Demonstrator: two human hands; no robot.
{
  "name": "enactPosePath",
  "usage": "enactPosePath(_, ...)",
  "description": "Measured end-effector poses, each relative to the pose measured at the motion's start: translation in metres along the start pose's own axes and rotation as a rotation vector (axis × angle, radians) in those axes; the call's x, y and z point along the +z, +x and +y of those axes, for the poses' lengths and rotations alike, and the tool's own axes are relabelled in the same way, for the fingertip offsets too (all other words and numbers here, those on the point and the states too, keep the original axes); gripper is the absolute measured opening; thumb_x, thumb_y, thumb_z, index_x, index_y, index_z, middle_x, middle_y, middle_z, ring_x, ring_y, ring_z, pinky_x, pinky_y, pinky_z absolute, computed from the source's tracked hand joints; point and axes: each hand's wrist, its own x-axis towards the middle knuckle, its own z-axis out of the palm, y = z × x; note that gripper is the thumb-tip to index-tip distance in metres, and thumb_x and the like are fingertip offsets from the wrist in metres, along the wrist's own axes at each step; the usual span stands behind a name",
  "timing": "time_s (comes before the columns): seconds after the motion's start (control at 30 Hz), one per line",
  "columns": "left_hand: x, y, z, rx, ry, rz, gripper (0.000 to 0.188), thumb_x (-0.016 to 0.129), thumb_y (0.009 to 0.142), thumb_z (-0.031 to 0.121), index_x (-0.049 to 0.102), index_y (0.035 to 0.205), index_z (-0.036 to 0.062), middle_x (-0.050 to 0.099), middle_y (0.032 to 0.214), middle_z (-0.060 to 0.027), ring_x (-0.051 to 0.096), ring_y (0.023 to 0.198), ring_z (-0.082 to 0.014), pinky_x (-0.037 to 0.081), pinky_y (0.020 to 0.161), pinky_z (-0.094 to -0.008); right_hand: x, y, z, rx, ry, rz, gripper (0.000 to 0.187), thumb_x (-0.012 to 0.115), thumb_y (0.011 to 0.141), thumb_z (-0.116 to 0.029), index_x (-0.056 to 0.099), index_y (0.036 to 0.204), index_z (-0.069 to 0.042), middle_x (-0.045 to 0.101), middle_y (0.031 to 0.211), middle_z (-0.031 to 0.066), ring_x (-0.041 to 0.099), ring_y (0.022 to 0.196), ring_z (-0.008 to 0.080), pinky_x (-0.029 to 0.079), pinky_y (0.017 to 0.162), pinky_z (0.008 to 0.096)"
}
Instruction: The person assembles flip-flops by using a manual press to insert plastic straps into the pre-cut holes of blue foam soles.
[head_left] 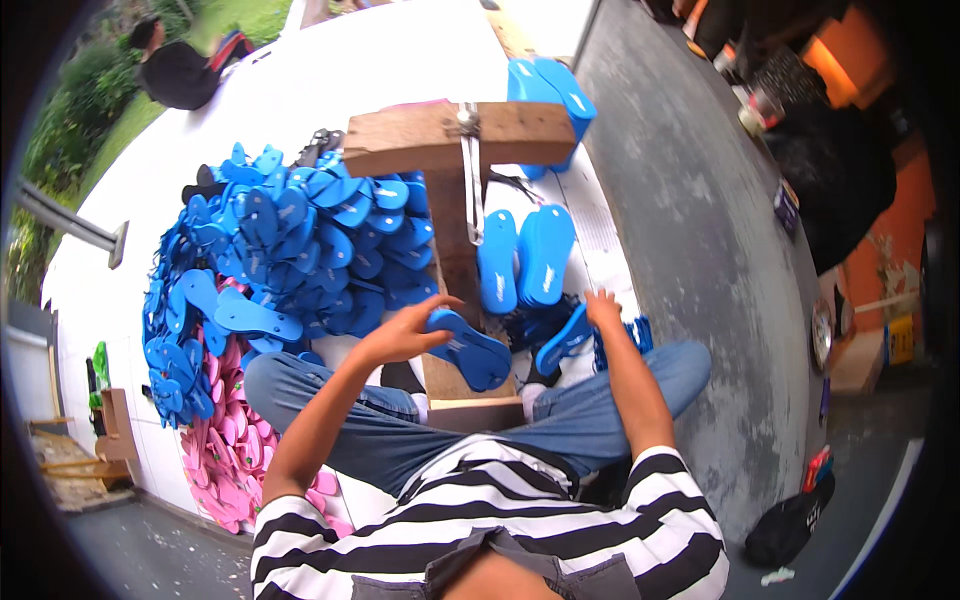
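My left hand (398,336) is at one end of a blue flip-flop sole (474,352), its thumb over the sole's edge and the fingers curled past it. This sole slants across the wooden post between my knees. Over my right knee, my right hand (603,309) meets the upper end of another blue flip-flop (562,342); its fingertips are partly hidden. Dark blue straps (638,335) lie beside that hand. Ahead stands a T-shaped wooden stand (400,138) with a metal fitting (468,121) and a pale looped piece hanging from it.
A large heap of blue flip-flop soles (285,235) lies left, with pink soles (228,450) nearer me. Stacked blue soles (545,255) stand right of the post, and more blue soles (550,90) sit behind. A grey ledge (680,220) runs along the right. Another person (178,72) sits far left.
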Motion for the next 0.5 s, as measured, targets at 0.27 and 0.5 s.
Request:
enactPosePath(0.27,0.021,0.033,-0.042,-0.004,-0.185,-0.129,0.041,0.06,0.091,0.018,0.058,0.131,0.0082,0.066,0.112,-0.0063,0.06,0.104,-0.0147,0.045,0.096,-0.0305,0.028,0.007,-0.007,-0.043,-0.066,-0.013,0.028,0.05,0.095,-0.02,0.06,0.12,-0.015,0.061,0.12,0.0082,0.058,0.115,0.0299,0.052,0.084,0.0501)
enactPosePath(0.5,0.017,0.013,-0.04,-0.071,-0.254,-0.196,0.055,0.067,0.086,0.012,0.05,0.139,0.0104,0.06,0.123,-0.0082,0.055,0.113,-0.0175,0.042,0.101,-0.0325,-0.026,0.001,-0.01,-0.07,-0.281,-0.424,0.046,0.082,0.073,-0.037,0.068,0.113,-0.019,0.068,0.118,0.0082,0.062,0.114,0.03,0.051,0.086,0.0474)
